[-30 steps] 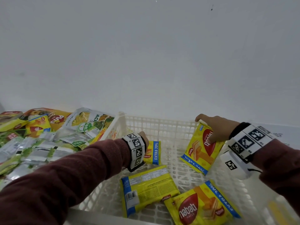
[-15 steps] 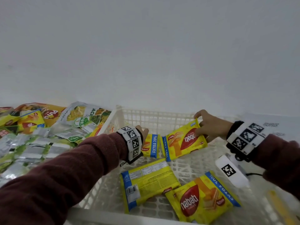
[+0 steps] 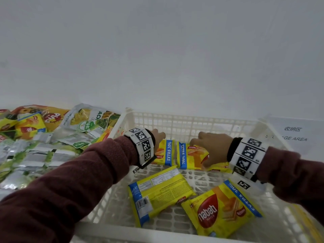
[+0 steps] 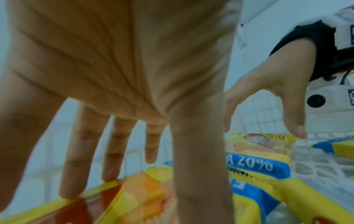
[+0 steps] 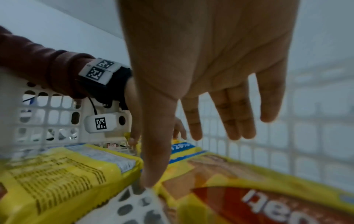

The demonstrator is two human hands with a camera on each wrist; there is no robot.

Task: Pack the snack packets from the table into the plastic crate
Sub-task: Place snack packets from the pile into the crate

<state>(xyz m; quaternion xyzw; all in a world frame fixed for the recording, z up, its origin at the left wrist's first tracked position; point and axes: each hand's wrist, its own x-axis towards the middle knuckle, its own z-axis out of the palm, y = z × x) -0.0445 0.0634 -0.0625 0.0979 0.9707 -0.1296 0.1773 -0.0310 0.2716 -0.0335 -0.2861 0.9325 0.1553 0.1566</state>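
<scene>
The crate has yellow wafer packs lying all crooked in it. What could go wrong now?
Both hands are open over the back row, so nothing is held.

1. The two front wafer packs lie tilted and overlapping in the crate. More on top could pile unevenly and waste room.

2. The right hand presses a back pack; hard pressing might crush wafers.

3. The left sleeve crosses the rim beside the table pile and could sweep packets off.

A plain white wall (image 3: 157,50) (evenly lit) fills the background.
</scene>
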